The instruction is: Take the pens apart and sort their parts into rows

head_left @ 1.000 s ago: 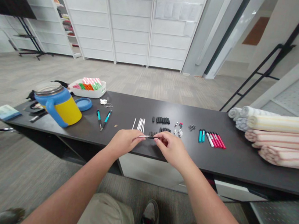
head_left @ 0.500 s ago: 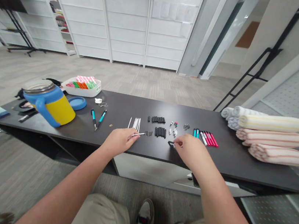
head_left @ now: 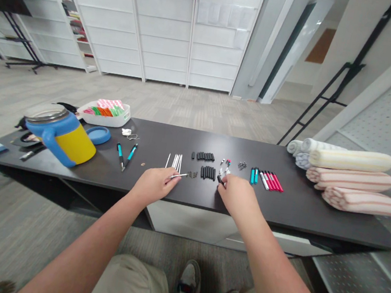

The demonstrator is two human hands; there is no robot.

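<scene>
My left hand (head_left: 153,185) pinches a thin white pen refill (head_left: 179,176), its tip pointing right over small springs (head_left: 192,174). Beyond that hand lie more white refills (head_left: 177,162) in a row. My right hand (head_left: 238,193) is closed on a short black pen grip (head_left: 220,179), held just above the table beside the small white and red pen pieces (head_left: 225,165). Two rows of black grips, the nearer one (head_left: 208,172) and the farther one (head_left: 205,156), lie between my hands. To the right are teal barrels (head_left: 254,176) and red barrels (head_left: 276,181).
Two teal-and-black pens (head_left: 129,156) lie left, near a blue lid (head_left: 98,135) and a yellow-and-blue mug (head_left: 72,141) on its side. A white basket (head_left: 121,120) stands behind. Rolled towels (head_left: 354,181) are stacked at the right. Small metal pieces (head_left: 242,165) lie behind my right hand.
My right hand has moved left with the black grip, closer to the rows of grips, and the grip has tilted. My left hand keeps the refill in nearly the same place.
</scene>
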